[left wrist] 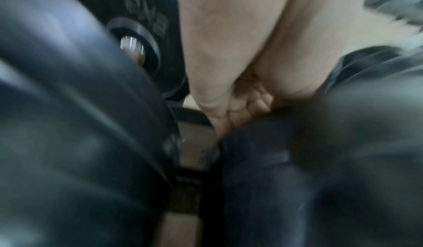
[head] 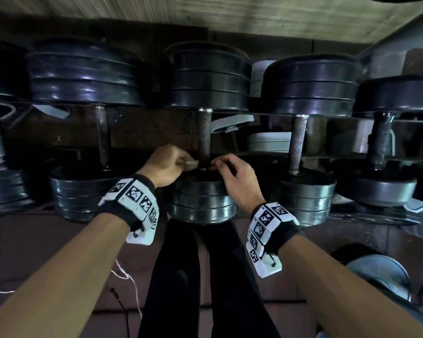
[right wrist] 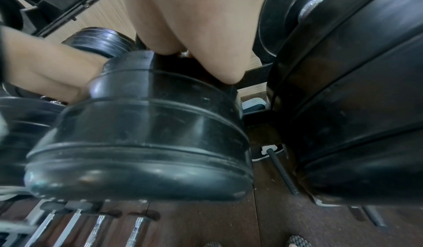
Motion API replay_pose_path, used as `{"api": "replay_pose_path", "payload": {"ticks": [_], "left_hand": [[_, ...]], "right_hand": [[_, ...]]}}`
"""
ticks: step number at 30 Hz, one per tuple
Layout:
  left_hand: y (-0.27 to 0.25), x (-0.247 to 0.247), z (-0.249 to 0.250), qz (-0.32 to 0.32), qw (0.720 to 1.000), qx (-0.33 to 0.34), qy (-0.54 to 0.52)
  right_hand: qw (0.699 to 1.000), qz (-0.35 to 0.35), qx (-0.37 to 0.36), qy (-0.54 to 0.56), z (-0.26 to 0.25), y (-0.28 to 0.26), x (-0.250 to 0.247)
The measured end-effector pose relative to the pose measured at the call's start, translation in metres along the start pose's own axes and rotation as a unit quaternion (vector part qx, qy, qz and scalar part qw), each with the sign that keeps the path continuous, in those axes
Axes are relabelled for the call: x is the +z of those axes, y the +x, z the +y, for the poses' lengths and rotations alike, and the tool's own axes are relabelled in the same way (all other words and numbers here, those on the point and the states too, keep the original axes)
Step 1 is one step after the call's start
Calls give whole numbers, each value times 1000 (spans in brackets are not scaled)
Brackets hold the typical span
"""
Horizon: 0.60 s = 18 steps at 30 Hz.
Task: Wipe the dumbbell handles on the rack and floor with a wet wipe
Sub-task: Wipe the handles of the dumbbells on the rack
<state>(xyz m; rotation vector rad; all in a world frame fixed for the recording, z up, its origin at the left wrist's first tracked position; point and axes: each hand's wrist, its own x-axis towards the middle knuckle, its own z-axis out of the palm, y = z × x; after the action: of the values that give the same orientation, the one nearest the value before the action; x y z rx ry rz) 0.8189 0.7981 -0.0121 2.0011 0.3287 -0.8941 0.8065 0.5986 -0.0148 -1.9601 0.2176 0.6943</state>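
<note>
Dumbbell handles of grey knurled steel run between stacked black rubber plates all along the dark metal rack (head: 266,153); the middle handle (head: 204,132) is the one being worked, at its near end above the plate stack (head: 202,203). The left hand (head: 167,167) is curled, pinching a small pale wet wipe (head: 192,163) against the bar. The right hand (head: 235,178) has bent fingers at the bar's other side; whether it grips the wipe I cannot tell. The weight looks far too heavy to shift, so leave it racked; the limp wipe will likely drag on the knurling, so wrap it round and slide lengthwise.
</note>
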Motion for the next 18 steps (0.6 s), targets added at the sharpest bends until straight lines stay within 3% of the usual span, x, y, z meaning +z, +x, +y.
{"api": "replay_pose_path", "payload": {"ticks": [3,6,8,12,15,18], "left_hand": [[-21,-2,9,-63,995,15,-72],[-15,-8,-2,58,998,4,-12],[-3,-11,-10,103,993,-17,47],[27,2,-16,28,993,-24,112],[40,13,-12,-40,999,-16,34],[37,12,-13,-42,999,-21,15]], "right_hand": [[1000,-2,8,4,-2,0,-1],[1000,-19,18,0,-3,1,-5],[1000,-26,18,0,-2,1,-8],[1000,-7,7,1,-1,1,-4],[1000,1,8,4,-1,0,-2],[1000,-2,5,-1,-1,0,-3]]}}
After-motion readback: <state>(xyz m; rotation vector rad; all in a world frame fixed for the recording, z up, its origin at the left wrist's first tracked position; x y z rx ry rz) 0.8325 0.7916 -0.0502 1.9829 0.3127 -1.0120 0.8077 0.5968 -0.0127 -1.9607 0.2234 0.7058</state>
